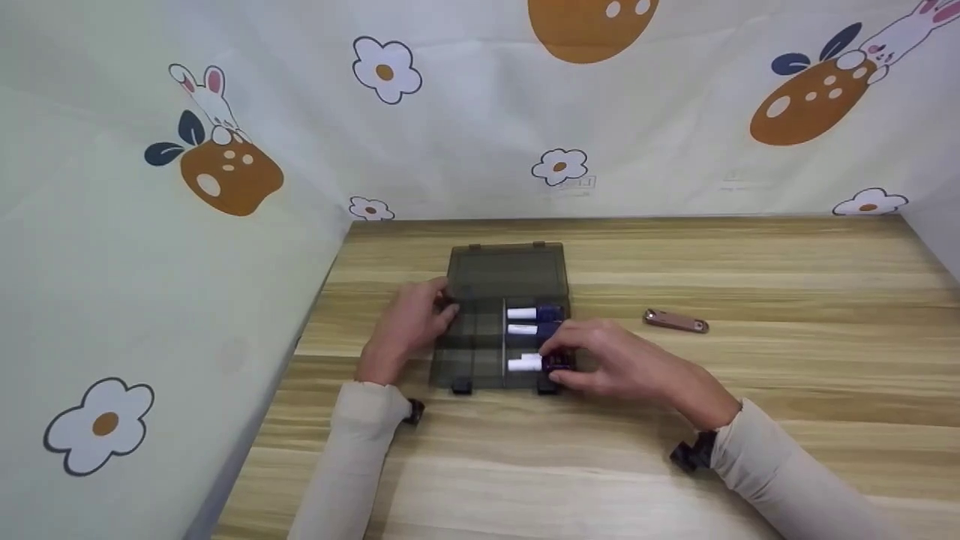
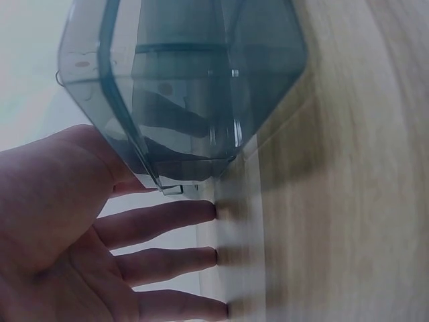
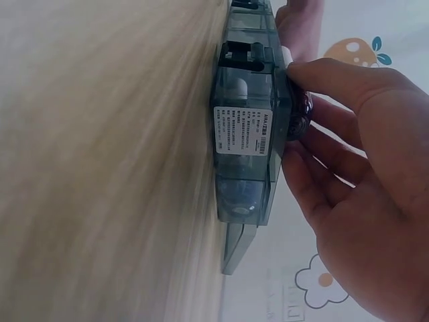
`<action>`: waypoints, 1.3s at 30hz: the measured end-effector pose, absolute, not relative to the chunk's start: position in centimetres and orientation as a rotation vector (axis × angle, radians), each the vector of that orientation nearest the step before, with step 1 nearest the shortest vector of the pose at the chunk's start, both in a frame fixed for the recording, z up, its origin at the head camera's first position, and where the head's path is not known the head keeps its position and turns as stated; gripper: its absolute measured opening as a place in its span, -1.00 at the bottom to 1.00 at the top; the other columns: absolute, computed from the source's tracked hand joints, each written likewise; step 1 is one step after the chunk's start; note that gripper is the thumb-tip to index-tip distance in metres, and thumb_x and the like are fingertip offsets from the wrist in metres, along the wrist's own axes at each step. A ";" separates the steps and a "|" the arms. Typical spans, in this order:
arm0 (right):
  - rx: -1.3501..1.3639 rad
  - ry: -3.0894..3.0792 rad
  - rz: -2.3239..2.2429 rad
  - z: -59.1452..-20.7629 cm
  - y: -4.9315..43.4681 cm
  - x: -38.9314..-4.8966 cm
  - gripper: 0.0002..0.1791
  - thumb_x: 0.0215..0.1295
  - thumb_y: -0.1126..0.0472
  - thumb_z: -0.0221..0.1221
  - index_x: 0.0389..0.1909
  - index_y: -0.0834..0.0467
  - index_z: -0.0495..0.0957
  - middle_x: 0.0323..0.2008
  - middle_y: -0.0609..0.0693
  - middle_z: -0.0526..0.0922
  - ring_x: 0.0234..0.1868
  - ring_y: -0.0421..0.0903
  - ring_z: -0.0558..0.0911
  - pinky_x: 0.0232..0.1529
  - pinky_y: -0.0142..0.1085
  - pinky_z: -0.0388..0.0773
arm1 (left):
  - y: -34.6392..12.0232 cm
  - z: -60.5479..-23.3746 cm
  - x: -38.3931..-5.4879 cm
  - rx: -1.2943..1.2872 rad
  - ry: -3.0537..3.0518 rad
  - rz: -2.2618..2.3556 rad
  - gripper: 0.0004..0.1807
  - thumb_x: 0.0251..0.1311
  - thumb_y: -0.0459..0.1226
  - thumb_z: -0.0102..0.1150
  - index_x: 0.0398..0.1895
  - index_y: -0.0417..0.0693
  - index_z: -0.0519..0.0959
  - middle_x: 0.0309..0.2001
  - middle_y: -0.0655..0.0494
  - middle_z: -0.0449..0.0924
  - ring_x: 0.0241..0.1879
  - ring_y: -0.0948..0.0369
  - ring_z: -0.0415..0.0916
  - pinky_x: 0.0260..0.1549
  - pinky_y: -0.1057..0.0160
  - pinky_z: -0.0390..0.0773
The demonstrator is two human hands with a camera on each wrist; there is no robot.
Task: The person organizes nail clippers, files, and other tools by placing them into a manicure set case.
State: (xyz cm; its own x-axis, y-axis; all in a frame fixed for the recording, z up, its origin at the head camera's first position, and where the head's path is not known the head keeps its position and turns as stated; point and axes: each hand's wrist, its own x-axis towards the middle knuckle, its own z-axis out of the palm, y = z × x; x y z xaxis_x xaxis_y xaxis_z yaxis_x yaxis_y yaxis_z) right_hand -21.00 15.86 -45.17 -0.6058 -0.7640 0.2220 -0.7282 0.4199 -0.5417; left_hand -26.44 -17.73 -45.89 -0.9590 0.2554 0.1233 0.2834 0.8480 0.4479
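Observation:
A dark see-through plastic case [image 1: 471, 330] lies on the table with its lid [image 1: 510, 271] folded back. Small bottles with white caps, looking like nail polish, lie sideways in its right compartment; two dark blue ones [image 1: 551, 313] are toward the back. At the front right, my right hand [image 1: 615, 360] pinches a dark red nail polish bottle [image 3: 301, 111] between thumb and fingers, at the case's rim. Beside it shows another white cap [image 1: 529, 357]. My left hand [image 1: 409, 322] rests against the case's left side, several fingers stretched out with fingertips [image 2: 208, 210] down at the table.
A small flat reddish-brown tool [image 1: 676, 321] with rounded ends lies right of the case. Black latches [image 1: 462, 385] stick out from the case's front. A printed cloth [image 1: 465, 135] hangs behind the wood-grain table [image 1: 570, 465] and along its left side.

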 end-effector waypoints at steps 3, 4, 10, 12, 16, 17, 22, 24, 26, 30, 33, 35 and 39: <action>-1.364 2.588 -0.947 -45.2 15.9 -21.0 -0.70 0.46 0.06 0.40 0.12 0.05 0.74 0.02 -0.12 0.78 0.06 -0.18 0.73 0.13 -0.14 0.71 | -17.8 -45.8 -26.4 -0.432 -2.967 -0.750 -0.87 0.47 -0.25 0.34 -0.05 -0.09 0.69 -0.10 -0.03 0.80 -0.19 0.12 0.69 -0.13 0.03 0.71; -1.363 2.586 -0.948 -45.2 15.9 -21.0 -0.71 0.46 0.06 0.40 0.12 0.04 0.74 0.02 -0.12 0.78 0.05 -0.18 0.73 0.13 -0.14 0.71 | -17.8 -45.8 -26.4 -0.431 -2.968 -0.752 -0.87 0.47 -0.25 0.34 -0.05 -0.10 0.69 -0.10 -0.04 0.81 -0.19 0.12 0.69 -0.13 0.03 0.71; -1.356 2.566 -0.991 -45.1 15.9 -21.1 -0.78 0.48 0.16 0.37 0.08 0.07 0.75 0.00 -0.06 0.79 0.04 -0.11 0.75 0.12 -0.13 0.71 | -17.8 -45.8 -26.4 -0.405 -2.985 -0.755 -0.86 0.48 -0.23 0.32 -0.03 -0.08 0.69 -0.09 -0.01 0.79 -0.17 0.12 0.67 -0.11 0.03 0.70; -1.347 2.559 -1.012 -45.0 16.0 -21.1 -0.80 0.49 0.19 0.36 0.06 0.08 0.75 0.00 -0.07 0.79 0.03 -0.10 0.76 0.11 -0.13 0.72 | -17.8 -45.8 -26.4 -0.394 -2.989 -0.761 -0.87 0.48 -0.23 0.32 -0.03 -0.07 0.69 -0.09 0.00 0.79 -0.17 0.12 0.66 -0.11 0.03 0.70; -1.346 2.554 -1.030 -45.0 16.1 -21.1 -0.82 0.49 0.20 0.35 0.04 0.07 0.76 -0.02 -0.12 0.78 0.01 -0.14 0.75 0.08 -0.16 0.72 | -17.7 -45.7 -26.3 -0.403 -2.980 -0.746 -0.87 0.47 -0.24 0.33 -0.04 -0.08 0.69 -0.09 -0.01 0.79 -0.17 0.11 0.66 -0.10 0.02 0.70; -1.353 2.554 -1.031 -45.0 16.1 -21.1 -0.82 0.50 0.20 0.35 0.04 0.07 0.76 -0.02 -0.13 0.78 0.00 -0.15 0.75 0.08 -0.16 0.72 | -17.8 -45.7 -26.4 -0.412 -2.973 -0.738 -0.86 0.47 -0.24 0.34 -0.04 -0.09 0.70 -0.09 -0.02 0.79 -0.17 0.11 0.66 -0.09 0.02 0.70; -1.384 2.558 -1.036 -45.0 16.1 -21.2 -0.84 0.50 0.20 0.34 0.02 0.08 0.76 -0.03 -0.14 0.78 0.00 -0.14 0.75 0.08 -0.14 0.71 | -17.9 -45.7 -26.3 -0.446 -2.943 -0.708 -0.85 0.45 -0.25 0.35 -0.05 -0.13 0.71 -0.09 -0.06 0.81 -0.15 0.09 0.69 -0.07 0.00 0.70; -1.380 2.558 -1.043 -45.0 16.1 -21.2 -0.84 0.50 0.21 0.34 0.02 0.08 0.76 -0.03 -0.13 0.78 0.00 -0.12 0.75 0.08 -0.12 0.71 | -17.9 -45.8 -26.3 -0.448 -2.939 -0.710 -0.85 0.45 -0.26 0.35 -0.05 -0.14 0.71 -0.09 -0.06 0.81 -0.16 0.09 0.69 -0.07 0.00 0.70; -1.372 2.559 -1.046 -45.0 16.2 -21.2 -0.84 0.50 0.21 0.34 0.03 0.08 0.75 -0.03 -0.11 0.79 0.01 -0.10 0.76 0.08 -0.11 0.72 | -17.9 -45.9 -26.4 -0.450 -2.937 -0.716 -0.85 0.44 -0.26 0.35 -0.05 -0.15 0.71 -0.09 -0.06 0.81 -0.15 0.09 0.69 -0.07 -0.01 0.70; -1.349 2.569 -1.045 -45.1 16.4 -21.2 -0.81 0.50 0.21 0.34 0.05 0.09 0.75 0.00 -0.07 0.80 0.03 -0.07 0.77 0.10 -0.10 0.72 | -18.0 -45.9 -26.4 -0.447 -2.942 -0.720 -0.85 0.44 -0.26 0.36 -0.05 -0.14 0.70 -0.09 -0.06 0.80 -0.14 0.08 0.68 -0.06 -0.01 0.70; -1.317 2.581 -1.045 -45.1 16.6 -21.2 -0.79 0.49 0.22 0.35 0.07 0.09 0.75 0.02 -0.06 0.81 0.05 -0.07 0.77 0.12 -0.10 0.72 | -18.0 -45.9 -26.4 -0.439 -2.952 -0.720 -0.85 0.45 -0.25 0.35 -0.05 -0.13 0.70 -0.10 -0.06 0.80 -0.15 0.09 0.67 -0.07 -0.01 0.70; -1.302 2.585 -1.049 -45.1 16.8 -21.2 -0.78 0.47 0.23 0.36 0.08 0.09 0.75 0.03 -0.05 0.81 0.06 -0.07 0.78 0.13 -0.10 0.72 | -18.0 -45.8 -26.3 -0.432 -2.956 -0.724 -0.85 0.45 -0.25 0.35 -0.05 -0.13 0.70 -0.10 -0.05 0.80 -0.16 0.09 0.66 -0.08 0.00 0.70; -1.281 2.594 -1.057 -45.1 17.1 -21.3 -0.77 0.45 0.25 0.37 0.08 0.08 0.76 0.03 -0.07 0.82 0.08 -0.10 0.77 0.17 -0.10 0.71 | -17.9 -45.8 -26.3 -0.435 -2.956 -0.720 -0.84 0.45 -0.24 0.35 -0.05 -0.13 0.70 -0.09 -0.06 0.80 -0.15 0.09 0.67 -0.07 0.00 0.70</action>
